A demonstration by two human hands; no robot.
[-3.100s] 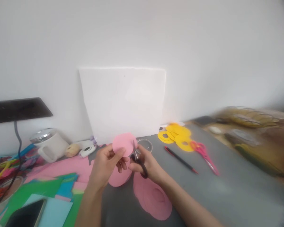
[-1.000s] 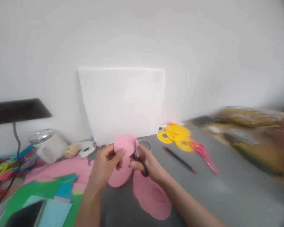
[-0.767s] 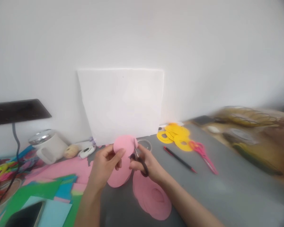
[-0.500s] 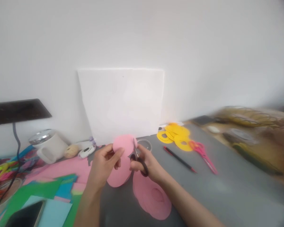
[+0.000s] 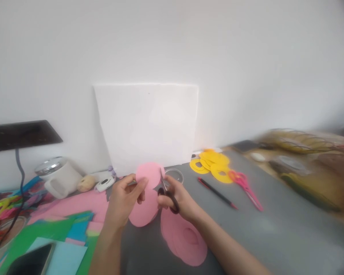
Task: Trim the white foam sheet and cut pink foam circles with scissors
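My left hand (image 5: 127,196) pinches a pink paper circle (image 5: 149,175) between thumb and fingers, holding it up above the table. In my right hand (image 5: 177,194) is a pair of scissors (image 5: 168,194) with dark handles, my fingers closed in the loops. The blades point upward and sit at the circle's right edge. Beneath the held circle, another pink circle (image 5: 143,210) lies on the grey table. Several overlapping pink paper rings (image 5: 185,240) lie below my right wrist, partly covered by it. A clear round ring, like a tape roll (image 5: 174,175), rests behind my right hand.
To the right lie yellow paper rings (image 5: 215,164), a black pencil (image 5: 218,193) and pink scissors (image 5: 246,189). A white board (image 5: 149,122) leans on the wall. At left are a white mug (image 5: 59,177), coloured paper sheets (image 5: 46,233) and a phone (image 5: 31,261).
The scissor blades and the pink circle have shifted very slightly; the strip at the circle's right edge looks narrower now. Both hands stay in nearly the same place.
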